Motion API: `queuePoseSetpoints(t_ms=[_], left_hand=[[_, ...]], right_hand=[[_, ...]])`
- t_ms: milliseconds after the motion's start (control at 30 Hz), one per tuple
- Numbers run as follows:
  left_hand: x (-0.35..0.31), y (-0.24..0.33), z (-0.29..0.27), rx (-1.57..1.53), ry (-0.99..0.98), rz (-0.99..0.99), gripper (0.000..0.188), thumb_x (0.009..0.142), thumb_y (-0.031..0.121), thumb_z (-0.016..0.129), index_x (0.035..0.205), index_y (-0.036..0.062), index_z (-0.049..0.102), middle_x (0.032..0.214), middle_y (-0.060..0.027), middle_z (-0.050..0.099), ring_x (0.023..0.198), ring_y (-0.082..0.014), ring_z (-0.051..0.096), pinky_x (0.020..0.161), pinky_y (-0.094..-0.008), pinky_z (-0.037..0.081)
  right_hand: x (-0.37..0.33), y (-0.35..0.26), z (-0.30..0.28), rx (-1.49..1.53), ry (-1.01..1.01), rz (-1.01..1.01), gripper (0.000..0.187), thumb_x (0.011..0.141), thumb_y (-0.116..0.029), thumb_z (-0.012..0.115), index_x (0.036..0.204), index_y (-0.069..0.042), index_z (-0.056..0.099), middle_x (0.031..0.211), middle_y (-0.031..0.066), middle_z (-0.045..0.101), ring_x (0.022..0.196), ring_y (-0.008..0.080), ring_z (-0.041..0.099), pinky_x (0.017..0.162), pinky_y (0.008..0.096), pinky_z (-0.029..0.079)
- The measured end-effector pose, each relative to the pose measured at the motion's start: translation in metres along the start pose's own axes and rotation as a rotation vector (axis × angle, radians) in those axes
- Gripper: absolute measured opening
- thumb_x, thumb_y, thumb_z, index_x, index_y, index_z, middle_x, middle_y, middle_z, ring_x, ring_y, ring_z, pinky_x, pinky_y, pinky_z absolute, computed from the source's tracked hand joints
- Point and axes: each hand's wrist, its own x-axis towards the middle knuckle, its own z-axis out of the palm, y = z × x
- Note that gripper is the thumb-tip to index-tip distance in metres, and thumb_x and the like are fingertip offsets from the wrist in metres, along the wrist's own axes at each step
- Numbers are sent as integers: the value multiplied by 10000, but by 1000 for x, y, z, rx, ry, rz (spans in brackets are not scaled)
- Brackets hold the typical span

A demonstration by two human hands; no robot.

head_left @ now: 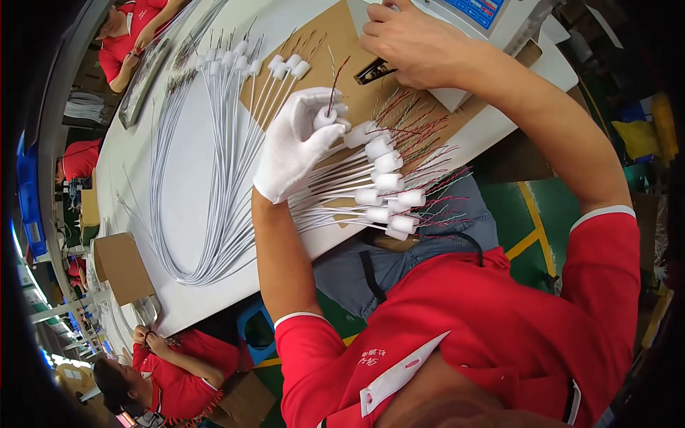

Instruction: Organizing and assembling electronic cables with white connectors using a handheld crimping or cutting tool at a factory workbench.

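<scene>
In my white-gloved left hand [296,139], closed fingers grip a white cable end. Its white cylindrical sleeve [325,119] shows between thumb and fingers, with twisted red and pale wires [337,82] standing up from it. My bare right hand [410,44] is over the table's far side, next to a machine, its fingers bent together; whatever they hold, if anything, is hidden. Just below that hand lies a black object [374,70], partly covered. Right of my left hand, a bundle of cables with white sleeves [389,182] fans toward my lap, bare wire ends pointing right.
More white-sleeved cables [232,64] lie across the white table [118,185], looping in a long curve. Brown cardboard [341,36] covers the middle. A machine with a blue panel [477,10] stands at the far right. Co-workers in red shirts [193,360] sit along the left.
</scene>
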Motion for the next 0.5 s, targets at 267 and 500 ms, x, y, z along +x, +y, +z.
queuePoseSetpoints(t_ms=[267,500], left_hand=[[-1,5,-1,-42,5,-77,377,960,73,680,1309,-19,573,1099,-135,705,779,-145,667,675,-248,522],[1,0,4,-11,-21,-85,339,972,81,654,1289,-22,596,1076,-112,721,704,-98,590,629,-233,469]], right_hand=[[-1,-6,-7,-55,-48,34,183,755,-78,659,928,-23,685,988,116,672,1068,297,564,992,438,376],[-16,-8,-8,664,375,-50,269,765,-182,839,957,-24,735,920,90,702,1041,273,630,970,413,487]])
